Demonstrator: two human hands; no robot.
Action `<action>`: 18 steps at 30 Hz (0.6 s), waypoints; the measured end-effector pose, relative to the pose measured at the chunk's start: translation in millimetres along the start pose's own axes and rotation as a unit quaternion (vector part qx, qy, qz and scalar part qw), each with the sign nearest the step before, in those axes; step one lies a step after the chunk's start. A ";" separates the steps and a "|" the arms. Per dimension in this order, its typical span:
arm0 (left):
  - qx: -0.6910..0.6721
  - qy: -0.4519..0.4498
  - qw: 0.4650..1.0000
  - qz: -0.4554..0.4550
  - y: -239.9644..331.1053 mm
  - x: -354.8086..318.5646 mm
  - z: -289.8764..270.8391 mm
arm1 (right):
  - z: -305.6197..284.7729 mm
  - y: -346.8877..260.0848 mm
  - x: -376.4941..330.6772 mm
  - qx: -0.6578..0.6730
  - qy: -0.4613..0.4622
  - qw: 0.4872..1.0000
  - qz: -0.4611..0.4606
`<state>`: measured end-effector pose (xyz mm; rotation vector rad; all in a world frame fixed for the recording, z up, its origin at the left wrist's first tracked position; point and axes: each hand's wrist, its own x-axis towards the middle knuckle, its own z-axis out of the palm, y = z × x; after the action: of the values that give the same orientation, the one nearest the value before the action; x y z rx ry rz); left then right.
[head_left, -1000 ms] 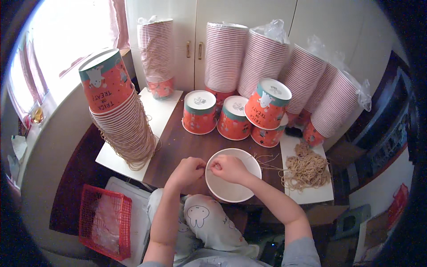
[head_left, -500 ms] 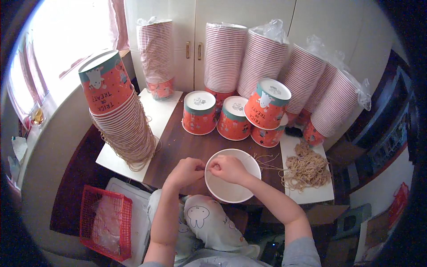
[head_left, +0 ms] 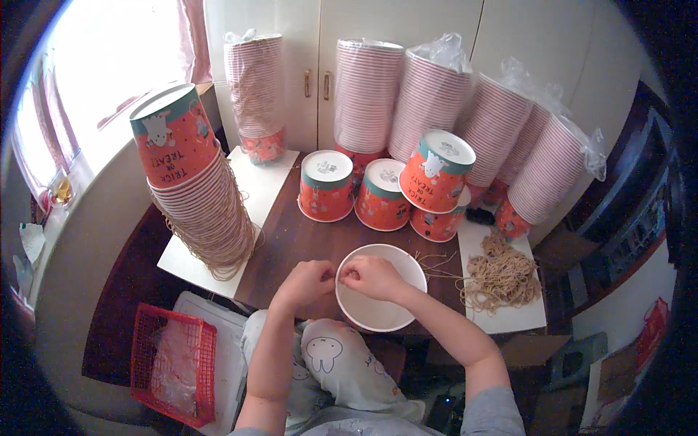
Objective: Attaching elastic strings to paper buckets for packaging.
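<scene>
White cupboard doors (head_left: pixel 320 65) behind a dark table (head_left: pixel 291 240); bright window (head_left: pixel 109 65) left.

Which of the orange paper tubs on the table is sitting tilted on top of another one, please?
The rightmost one in the row, the tilted tub. It leans on a lower tub, while the two tubs to its left stand flat, upside down, on the table.

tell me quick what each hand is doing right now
Left hand: fingers pinched at the rim of the white paper bucket.
Right hand: pinched at the same rim; anything held is too small to tell.

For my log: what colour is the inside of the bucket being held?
White, in the head view: paper bucket.
</scene>
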<state>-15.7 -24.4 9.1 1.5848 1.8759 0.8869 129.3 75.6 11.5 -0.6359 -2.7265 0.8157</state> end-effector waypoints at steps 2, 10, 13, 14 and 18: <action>0.012 0.000 1.000 -0.018 1.3 -0.7 -1.0 | -6.8 3.3 -1.0 0.010 0.001 1.000 -0.009; 0.044 0.023 0.997 -0.052 3.6 -9.5 -11.7 | -105.5 59.6 -13.7 -0.029 0.083 0.992 0.095; 0.043 0.032 0.998 -0.043 -0.9 -9.6 -14.4 | -119.8 119.7 -30.0 -0.104 0.197 0.964 0.142; 0.037 0.034 0.998 -0.041 -4.8 -10.3 -15.5 | -124.6 130.8 -34.4 -0.127 0.197 0.956 0.175; 0.019 0.021 0.999 -0.045 -6.5 -12.8 -21.8 | -134.3 167.3 -61.9 -0.226 0.200 0.926 0.227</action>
<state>-33.9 -40.9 18.1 1.5007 1.9877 0.8576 285.1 235.3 21.6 -1.3931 -2.4091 0.0840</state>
